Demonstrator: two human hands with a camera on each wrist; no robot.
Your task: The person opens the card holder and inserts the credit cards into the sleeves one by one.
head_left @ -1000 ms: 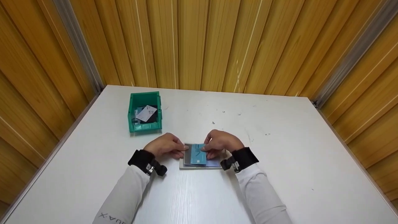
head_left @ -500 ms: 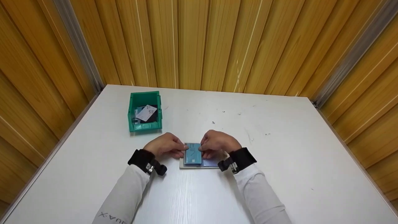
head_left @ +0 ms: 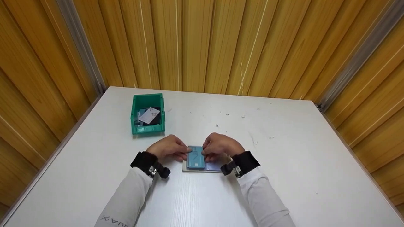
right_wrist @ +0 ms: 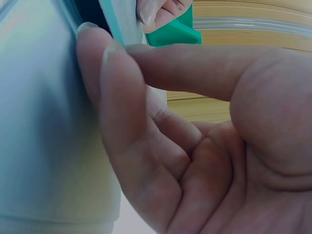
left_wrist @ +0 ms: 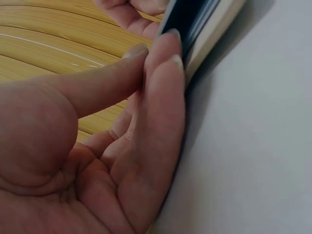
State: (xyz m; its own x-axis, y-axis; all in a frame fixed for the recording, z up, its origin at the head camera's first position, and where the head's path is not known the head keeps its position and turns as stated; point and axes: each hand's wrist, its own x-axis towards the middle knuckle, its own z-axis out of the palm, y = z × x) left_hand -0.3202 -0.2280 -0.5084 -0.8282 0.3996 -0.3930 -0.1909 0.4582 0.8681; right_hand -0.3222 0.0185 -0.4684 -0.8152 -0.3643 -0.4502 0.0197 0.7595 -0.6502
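Observation:
A light blue card [head_left: 196,159] lies over the left part of a flat, pale-edged booklet [head_left: 214,166] with a bluish, glossy right side. My left hand [head_left: 168,147] pinches the left edge near the card's upper corner, thumb on top and fingers beneath. From the other side, my right hand [head_left: 222,145] pinches the card's right edge between thumb and fingertips. In the right wrist view the card's thin blue edge [right_wrist: 113,22] rises from the right fingertips, above a glossy page [right_wrist: 44,126]. The left wrist view shows the booklet's cream edge [left_wrist: 214,34] beside the left fingertips.
A green bin [head_left: 148,129] stands behind the left hand, with a white card [head_left: 149,115] and several dark and bluish items inside. The white table [head_left: 284,176] ends at yellow wood-look panels [head_left: 208,47] at the back and sides.
The blue card and my right hand have shifted left, and the card now covers the grey strip that showed beside it. My left hand has stayed at the left edge.

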